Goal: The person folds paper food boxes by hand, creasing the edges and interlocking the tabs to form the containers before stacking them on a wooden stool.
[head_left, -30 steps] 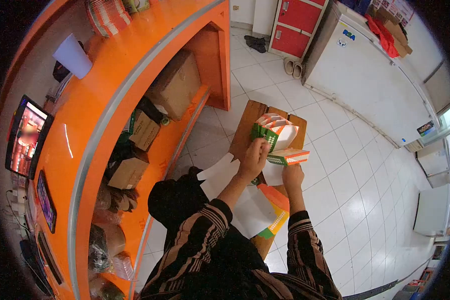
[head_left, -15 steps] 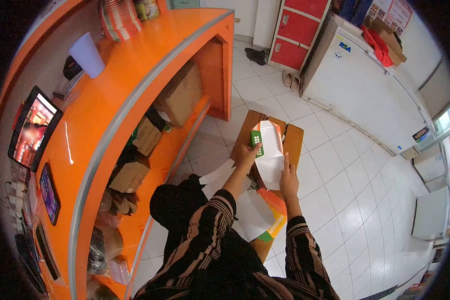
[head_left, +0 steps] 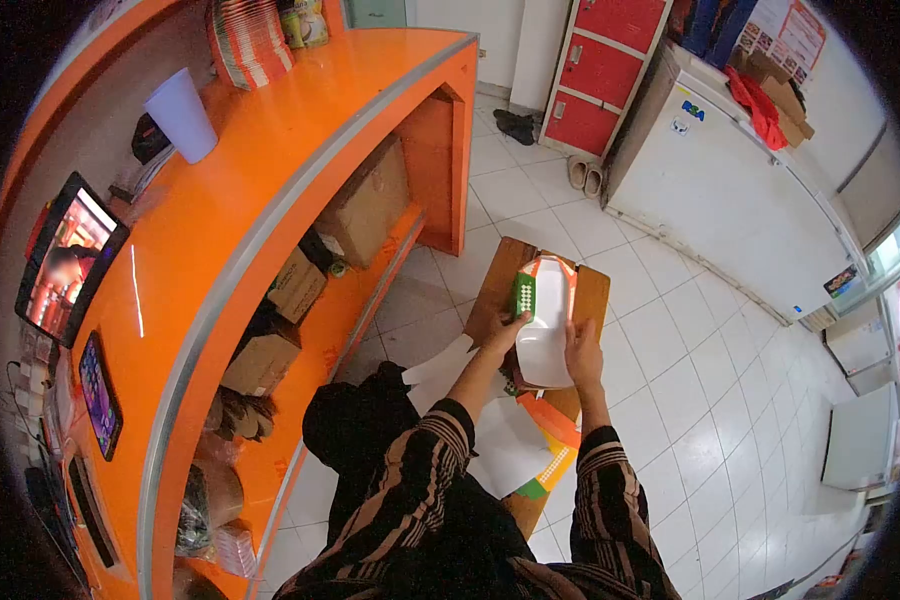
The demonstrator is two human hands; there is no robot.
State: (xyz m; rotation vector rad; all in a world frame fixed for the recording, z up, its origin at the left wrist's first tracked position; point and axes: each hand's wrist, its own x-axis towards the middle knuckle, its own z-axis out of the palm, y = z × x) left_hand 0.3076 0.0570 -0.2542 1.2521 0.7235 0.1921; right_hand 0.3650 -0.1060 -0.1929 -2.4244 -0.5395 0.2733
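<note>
A cardboard food box (head_left: 546,335), white inside with green and orange outer walls, sits partly folded above a wooden bench (head_left: 592,293); its sides stand up like a tray. On its left wall my left hand (head_left: 507,335) has its fingers closed on the green edge. Along the right wall my right hand (head_left: 582,355) is gripping, the fingers partly hidden behind the card. Closer to my body, flat box blanks (head_left: 505,440) with white, orange, yellow and green areas lie over the bench and my lap.
To the left curves an orange counter (head_left: 270,120) bearing a purple cup (head_left: 182,118), a tablet (head_left: 70,260) and a phone (head_left: 100,392). Cardboard boxes (head_left: 362,200) fill its lower shelf. A white chest freezer (head_left: 710,190) and red lockers (head_left: 603,65) stand ahead; shoes (head_left: 585,176) lie on the tiles.
The box's side walls have been raised, so it looks more like a tray now. My right hand's pointing finger has come in against the wall. The view has shifted slightly.
</note>
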